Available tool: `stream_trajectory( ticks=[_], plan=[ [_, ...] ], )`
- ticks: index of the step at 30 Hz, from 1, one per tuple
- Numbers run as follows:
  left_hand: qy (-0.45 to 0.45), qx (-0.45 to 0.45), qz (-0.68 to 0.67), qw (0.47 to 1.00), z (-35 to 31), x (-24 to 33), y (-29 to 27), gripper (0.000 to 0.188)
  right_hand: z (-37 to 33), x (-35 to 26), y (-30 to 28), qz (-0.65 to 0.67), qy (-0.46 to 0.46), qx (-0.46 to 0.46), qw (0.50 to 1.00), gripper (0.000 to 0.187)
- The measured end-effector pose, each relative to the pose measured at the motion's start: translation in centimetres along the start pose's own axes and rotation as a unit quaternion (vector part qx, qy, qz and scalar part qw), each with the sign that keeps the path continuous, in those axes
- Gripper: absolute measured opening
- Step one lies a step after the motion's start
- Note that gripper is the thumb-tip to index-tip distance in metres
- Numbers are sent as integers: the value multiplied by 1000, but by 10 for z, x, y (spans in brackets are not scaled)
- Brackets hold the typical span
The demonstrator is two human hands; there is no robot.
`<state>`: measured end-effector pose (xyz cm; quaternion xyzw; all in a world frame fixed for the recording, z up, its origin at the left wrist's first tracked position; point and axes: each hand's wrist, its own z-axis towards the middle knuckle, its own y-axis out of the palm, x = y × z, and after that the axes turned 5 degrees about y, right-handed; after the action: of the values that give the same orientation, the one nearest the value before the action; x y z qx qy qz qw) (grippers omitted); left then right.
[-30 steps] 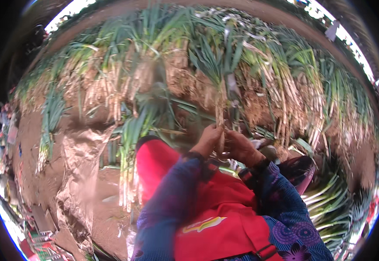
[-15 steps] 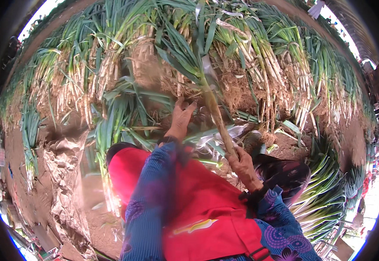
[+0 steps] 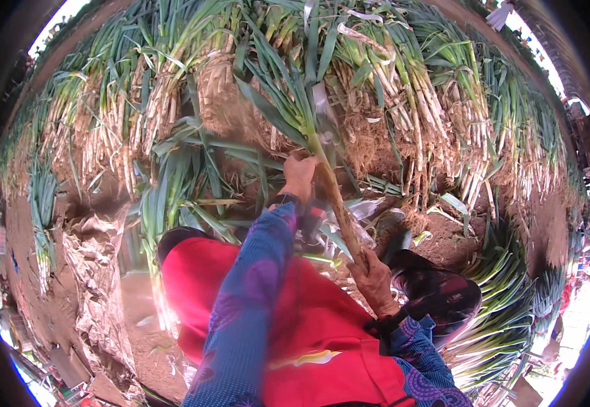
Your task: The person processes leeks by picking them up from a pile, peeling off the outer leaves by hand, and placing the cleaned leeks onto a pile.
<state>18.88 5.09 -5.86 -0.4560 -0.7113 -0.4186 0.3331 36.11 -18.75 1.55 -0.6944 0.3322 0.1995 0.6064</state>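
My right hand (image 3: 374, 283) is wrapped around the lower end of a long green onion (image 3: 333, 186). The stalk slants up and to the left, its brownish outer skin showing and its green leaves fanned out at the top. My left hand (image 3: 299, 178) is closed against the upper stalk, just below the leaves; its fingertips are partly hidden. Below the stalk, clear plastic wrapping (image 3: 362, 211) and leaf scraps lie on the soil. Loose green onions (image 3: 173, 183) lie left of my left hand.
Bundled green onions (image 3: 430, 102) with roots stand in a long curved row ahead. Trimmed green onions (image 3: 501, 302) are piled at my right. A crumpled brown sheet (image 3: 98, 285) lies on the soil at left, near a small bundle (image 3: 42, 224). My red apron (image 3: 308, 312) covers my lap.
My left hand, spread and apart from the stalk before, has moved right and closed against the upper stalk. My right hand keeps its hold, slightly lower.
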Motion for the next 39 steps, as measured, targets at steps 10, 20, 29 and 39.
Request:
stream_trajectory(
  ticks=[10,20,29,39],
  plan=[
    [-13,-155,-225,962,-114,45,11,12,19,15,10,334,281,-163,885,30],
    [390,-13,-85,917,-120,194,-58,7,35,49,7,317,208,-118,918,34],
    [26,-112,530,840,-40,11,-117,33,11,-4,-18,292,131,-118,940,38],
    [-77,-100,-172,977,-11,27,0,23,-33,-13,-49,97,30,9,995,31]
  ],
)
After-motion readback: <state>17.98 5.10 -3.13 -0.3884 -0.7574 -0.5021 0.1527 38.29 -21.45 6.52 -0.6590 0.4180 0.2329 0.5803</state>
